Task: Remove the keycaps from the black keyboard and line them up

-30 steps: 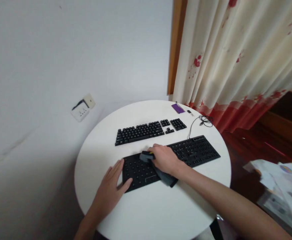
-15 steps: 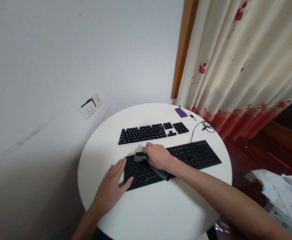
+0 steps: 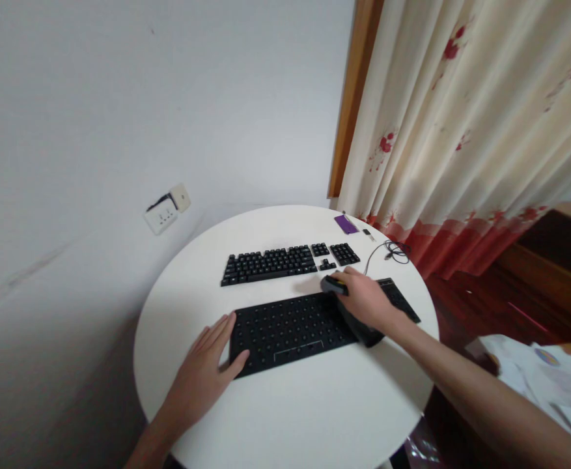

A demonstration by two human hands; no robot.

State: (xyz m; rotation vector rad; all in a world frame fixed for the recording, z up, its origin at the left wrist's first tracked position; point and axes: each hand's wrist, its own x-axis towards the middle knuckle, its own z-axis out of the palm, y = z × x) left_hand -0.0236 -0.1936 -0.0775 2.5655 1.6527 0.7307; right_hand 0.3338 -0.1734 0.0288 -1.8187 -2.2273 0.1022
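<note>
A black keyboard base (image 3: 285, 332) stripped of its keycaps lies across the white round table (image 3: 285, 410). My left hand (image 3: 207, 358) rests at its left end, fingers stretched out and the thumb over the near left corner. My right hand (image 3: 363, 299) grips a dark brush-like tool (image 3: 334, 285) with a yellow mark, over the right half of the base. Its wide dark part reaches down past the base's near edge; my hand hides much of it. Behind the base, black keycaps (image 3: 270, 262) are laid out in keyboard order.
The keyboard's cable (image 3: 396, 252) lies coiled at the table's right edge. A purple card-like item (image 3: 346, 225) and a small black-and-silver piece (image 3: 368, 234) lie at the back right. A wall with a socket (image 3: 161, 215) stands behind left, a curtain (image 3: 412, 163) behind right. Papers (image 3: 534, 371) are at lower right.
My right hand has moved the brush-like tool rightward along the base, uncovering its left and middle parts. My left hand stays at the left end. The view has shifted slightly.
</note>
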